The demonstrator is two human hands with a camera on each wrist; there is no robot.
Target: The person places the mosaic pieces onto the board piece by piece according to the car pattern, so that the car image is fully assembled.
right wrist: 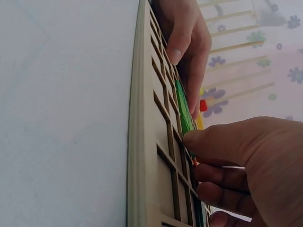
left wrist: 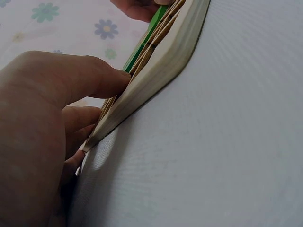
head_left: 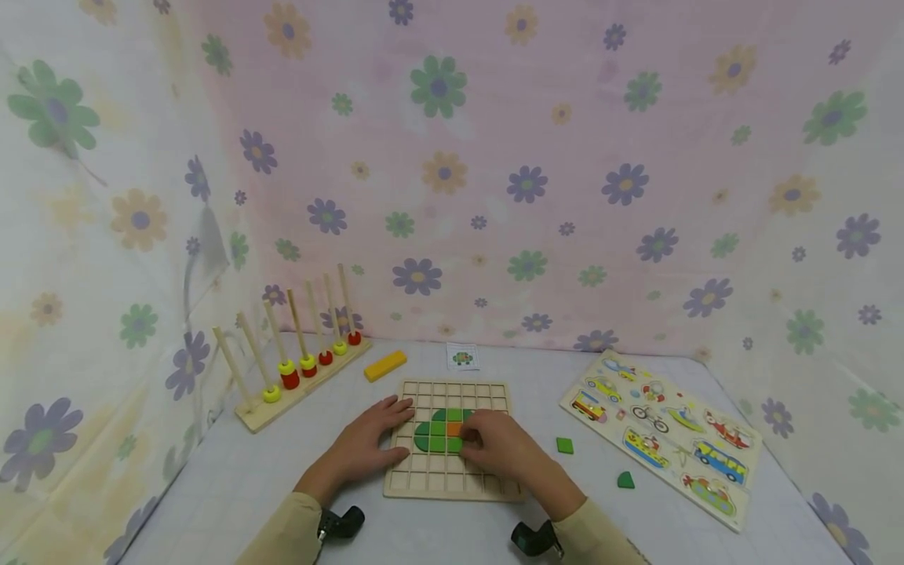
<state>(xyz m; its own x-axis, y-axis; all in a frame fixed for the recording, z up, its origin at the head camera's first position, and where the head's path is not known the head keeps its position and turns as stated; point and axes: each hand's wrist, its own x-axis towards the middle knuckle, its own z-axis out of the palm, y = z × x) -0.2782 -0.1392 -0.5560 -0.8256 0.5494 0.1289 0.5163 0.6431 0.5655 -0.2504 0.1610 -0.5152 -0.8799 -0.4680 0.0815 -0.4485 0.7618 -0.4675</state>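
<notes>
Two loose pieces, green square [head_left: 565, 446] and green wedge [head_left: 625, 479], lie out right on the bench [head_left: 438, 535], nearer the right hand [head_left: 500, 445]; its curled grip's at the grid board's [head_left: 452, 495] green tiles [head_left: 438, 443], pinching or not, can't tell; left hand [head_left: 362, 437] spread on the edge!

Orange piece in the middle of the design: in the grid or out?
In: the orange piece shows between dividers of the wooden grid board. Whether it is fully seated, I cannot tell.

Two hands [head_left: 366, 436] — one grid board [head_left: 424, 495], seven pegs [head_left: 297, 322] — two loose green pieces [head_left: 565, 446]
</notes>
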